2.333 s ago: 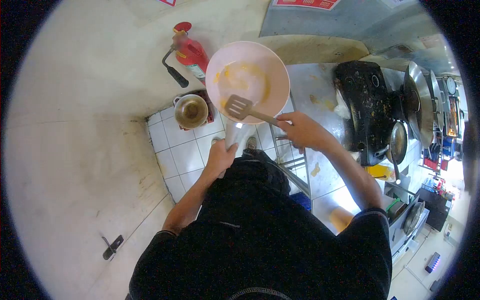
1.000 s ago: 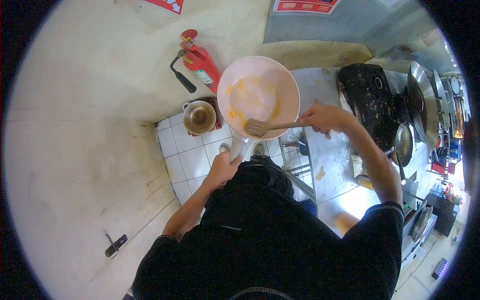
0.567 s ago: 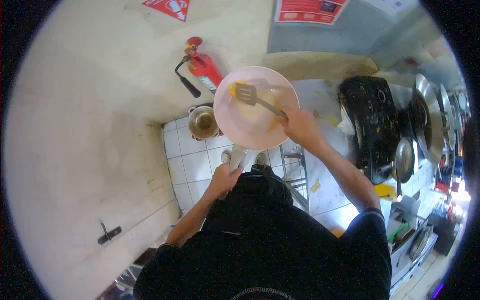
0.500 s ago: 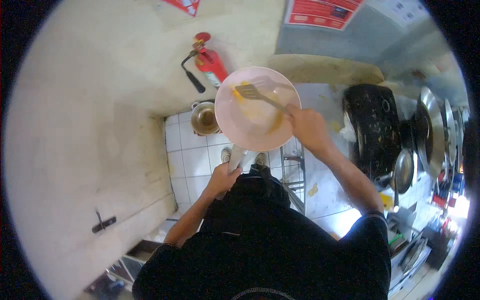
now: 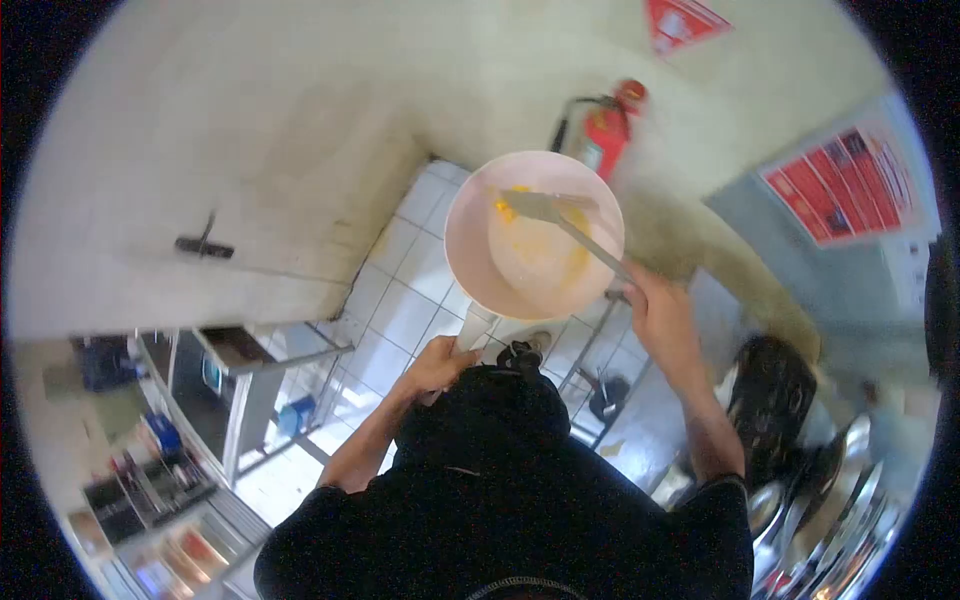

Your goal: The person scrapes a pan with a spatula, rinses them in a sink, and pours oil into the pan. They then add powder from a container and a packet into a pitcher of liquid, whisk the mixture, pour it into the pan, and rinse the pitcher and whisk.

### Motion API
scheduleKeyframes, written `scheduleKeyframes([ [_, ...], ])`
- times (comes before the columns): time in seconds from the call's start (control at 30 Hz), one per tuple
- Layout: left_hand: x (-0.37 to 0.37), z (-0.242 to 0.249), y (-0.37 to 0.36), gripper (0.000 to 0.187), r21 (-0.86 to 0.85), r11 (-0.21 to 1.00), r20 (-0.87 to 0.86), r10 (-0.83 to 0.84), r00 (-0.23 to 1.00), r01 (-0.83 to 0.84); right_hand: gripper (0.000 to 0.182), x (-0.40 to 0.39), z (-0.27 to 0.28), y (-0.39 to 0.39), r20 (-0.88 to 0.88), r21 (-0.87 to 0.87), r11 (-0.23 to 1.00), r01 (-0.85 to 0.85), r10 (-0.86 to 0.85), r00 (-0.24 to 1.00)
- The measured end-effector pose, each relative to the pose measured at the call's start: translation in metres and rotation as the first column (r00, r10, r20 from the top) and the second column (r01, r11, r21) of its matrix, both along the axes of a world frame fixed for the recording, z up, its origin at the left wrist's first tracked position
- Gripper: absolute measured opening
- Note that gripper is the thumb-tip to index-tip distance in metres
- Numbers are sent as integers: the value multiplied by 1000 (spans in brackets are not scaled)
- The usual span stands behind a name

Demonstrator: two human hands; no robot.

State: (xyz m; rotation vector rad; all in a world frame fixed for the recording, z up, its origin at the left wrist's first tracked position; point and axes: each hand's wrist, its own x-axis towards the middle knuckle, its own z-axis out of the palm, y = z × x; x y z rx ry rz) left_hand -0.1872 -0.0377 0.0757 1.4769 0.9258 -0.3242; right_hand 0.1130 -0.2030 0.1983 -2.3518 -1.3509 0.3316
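Pan [image 5: 474, 250] is held above tiled floor [image 5: 390, 300], left hand [image 5: 438, 364] fingers curled round its handle [image 5: 473, 328]; right hand [image 5: 660, 312] fingers clasp a turner [image 5: 540, 208] beside yellow scraps [image 5: 507, 211]. I note the view has swung; pan work stays off the stove [image 5: 770, 400]. Extinguisher [image 5: 606, 135] shows past the far rim; floor opens leftward.

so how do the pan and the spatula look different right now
The pan is pale pink, while the spatula is grey-brown. The pan is round and deep-walled; the spatula is slim with a flattish blade. The left hand holds the pan; the right hand holds the spatula. Both are held off the floor.
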Motion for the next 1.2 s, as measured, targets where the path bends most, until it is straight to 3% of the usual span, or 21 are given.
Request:
scheduleKeyframes([
  [0.17,-107,-12,8,38,86,962,127,248,960,-260,30,-93,-5,80,-131,139,967,-213,231,964],
  [0.3,-185,-25,-7,43,254,881,110,382,917,-398,31,-172,-35,136,-261,170,916,-362,397,880],
  [0.37,-228,-34,-14,44,370,817,136,425,895,-443,32,-230,-25,165,-506,-7,942,-334,285,814],
  [0.4,-258,-39,-7,44,334,794,122,498,859,-508,33,-266,-23,184,-591,-119,942,-314,187,785],
  [0.5,-324,-30,-21,45,274,705,60,667,743,-654,33,-327,-46,207,-793,-47,921,-386,200,575],
  [0.53,-343,-33,-23,46,264,667,54,711,701,-697,33,-350,-46,218,-790,-76,911,-406,194,582],
  [0.63,-399,-15,-27,43,155,578,-4,811,585,-801,34,-410,-37,250,-864,6,884,-467,240,442],
  [0.73,-434,13,-27,37,65,391,-64,920,387,-918,36,-441,-12,276,-846,30,871,-490,283,451],
  [0.9,-479,20,-18,38,30,229,-59,972,227,-973,36,-494,-5,324,-838,124,819,-560,389,383],
  [0.93,-488,18,-13,37,23,195,-57,979,194,-980,37,-507,-8,335,-848,73,810,-581,357,392],
  [1.03,-512,15,3,36,-54,41,-62,997,44,-998,36,-567,-11,364,-788,6,699,-715,444,427],
  [1.07,-521,12,11,36,-47,1,-66,998,4,-999,36,-588,-25,374,-832,36,650,-759,441,338],
  [1.13,-538,8,24,36,-38,-71,-78,995,-68,-997,35,-639,-44,391,-810,11,548,-836,495,314],
  [1.17,-546,5,33,36,3,-97,-60,994,-97,-995,36,-663,-68,398,-724,112,486,-867,637,264],
  [1.2,-551,5,35,37,42,-119,-51,991,-121,-992,40,-688,-69,403,-714,117,429,-896,663,224],
])
